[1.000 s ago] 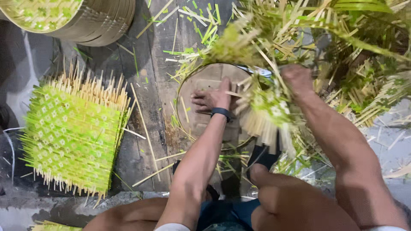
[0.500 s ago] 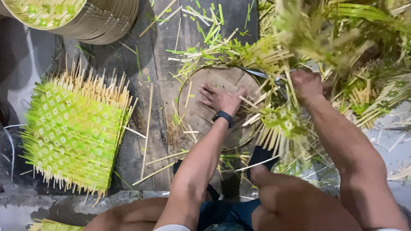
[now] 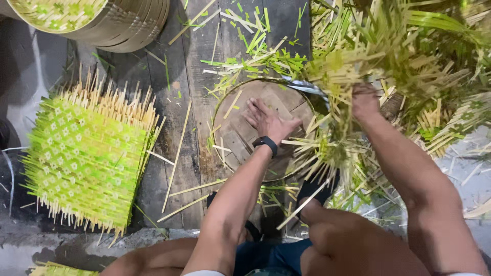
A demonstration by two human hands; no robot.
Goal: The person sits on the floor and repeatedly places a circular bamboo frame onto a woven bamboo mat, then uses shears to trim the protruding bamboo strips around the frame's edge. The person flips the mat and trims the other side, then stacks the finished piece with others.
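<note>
Below my headcam, on dark wooden floor planks (image 3: 169, 117): one round wooden disc form (image 3: 245, 130) ringed by a thin hoop. My left hand (image 3: 266, 121), black band at the wrist, lies flat and released on the disc, fingers spread, pinning it steady. My right hand (image 3: 364, 99) is clenched on a half-woven mat of green and pale bamboo strips (image 3: 348, 76), lifted at the disc's far right edge; loose strip ends hide the fingers, so the exact grip is probably a pinch. Left of the disc, well apart: one finished square woven mat, bright green with pale fringe (image 3: 87, 158), laid flat. Top left: stacked round woven baskets (image 3: 128, 25). Loose bamboo offcuts (image 3: 250, 56) lie beyond the disc.
</note>
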